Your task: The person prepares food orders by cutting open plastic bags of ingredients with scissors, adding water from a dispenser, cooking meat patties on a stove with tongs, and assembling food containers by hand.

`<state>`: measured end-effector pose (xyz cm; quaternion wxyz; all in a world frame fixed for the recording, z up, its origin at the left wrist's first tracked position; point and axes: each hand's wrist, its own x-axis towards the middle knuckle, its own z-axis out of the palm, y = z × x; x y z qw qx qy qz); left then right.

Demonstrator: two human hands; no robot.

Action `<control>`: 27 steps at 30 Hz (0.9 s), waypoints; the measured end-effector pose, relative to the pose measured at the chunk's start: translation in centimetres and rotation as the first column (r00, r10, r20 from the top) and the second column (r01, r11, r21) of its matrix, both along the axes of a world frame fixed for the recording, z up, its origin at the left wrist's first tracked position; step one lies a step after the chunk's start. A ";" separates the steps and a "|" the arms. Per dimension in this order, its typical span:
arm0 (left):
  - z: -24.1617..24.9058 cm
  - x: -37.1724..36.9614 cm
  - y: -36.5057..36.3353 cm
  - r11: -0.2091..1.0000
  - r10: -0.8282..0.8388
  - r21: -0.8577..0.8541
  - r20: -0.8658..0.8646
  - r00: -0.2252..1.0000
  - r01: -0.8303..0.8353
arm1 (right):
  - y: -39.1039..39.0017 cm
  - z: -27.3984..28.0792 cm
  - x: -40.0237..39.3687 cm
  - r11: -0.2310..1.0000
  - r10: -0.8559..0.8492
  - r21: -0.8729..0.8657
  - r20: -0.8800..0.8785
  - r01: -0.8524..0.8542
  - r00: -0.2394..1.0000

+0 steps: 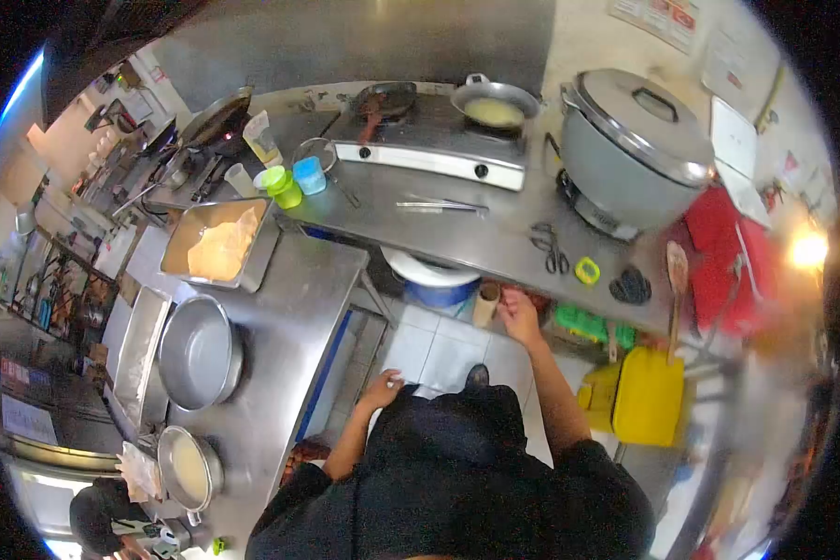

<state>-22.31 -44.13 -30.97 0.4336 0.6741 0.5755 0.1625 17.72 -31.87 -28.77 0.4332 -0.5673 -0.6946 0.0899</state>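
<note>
My right hand (521, 315) is below the front edge of the steel counter (345, 210), next to a tan cylindrical object (486, 305). Its fingers are bent toward that object, and whether they touch it is too small to tell. Low at my left side, beside the dark apron, is my left hand (381, 390) with its fingers curled; what they hold, if anything, cannot be made out. A white and blue container (431, 280) stands under the counter. On the stove (429, 163), a pan (495, 107) holds something pale yellow.
A large rice cooker (635, 149), scissors (551, 250) and yellow tape (586, 271) are on the counter. The left table (280, 327) bears a tray (269, 245), a steel bowl (196, 353) and a pot (189, 467). A yellow bin (649, 397) stands right. Another person (103, 513) is lower left.
</note>
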 end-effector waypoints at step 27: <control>3.5 -7.3 48.3 0.528 0.602 0.701 0.089 0.794 -0.479 | 40.0 27.9 -11.7 0.819 0.417 -0.574 0.598 0.003 0.685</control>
